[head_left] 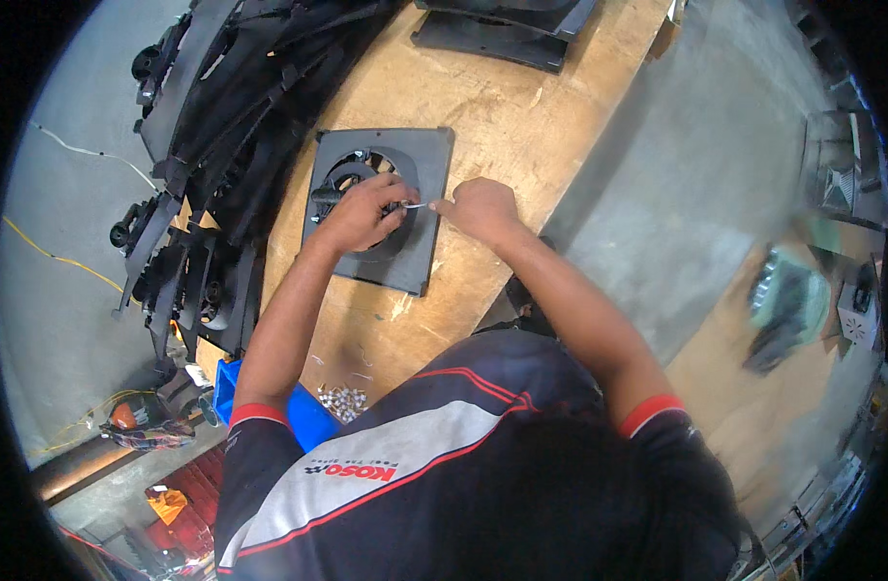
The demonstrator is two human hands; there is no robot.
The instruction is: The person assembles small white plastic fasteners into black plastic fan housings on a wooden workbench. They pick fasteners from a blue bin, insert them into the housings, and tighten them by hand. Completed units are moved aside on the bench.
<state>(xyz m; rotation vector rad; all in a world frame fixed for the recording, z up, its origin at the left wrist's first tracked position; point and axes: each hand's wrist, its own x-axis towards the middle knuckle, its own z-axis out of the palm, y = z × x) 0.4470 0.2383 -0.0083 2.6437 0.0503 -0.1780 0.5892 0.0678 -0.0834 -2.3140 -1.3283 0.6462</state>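
Note:
A dark grey square fan housing with a round opening and black fan blades lies flat on the wooden workbench. My left hand rests over the fan's hub, fingers curled around it. My right hand sits at the housing's right edge, pinching a small thin metal piece that points toward the left hand. Fingertips of both hands nearly meet over the fan.
A pile of black plastic housings covers the bench's left side, more stand at the far edge. A blue bin and a heap of small metal clips sit near my body. Grey floor lies to the right.

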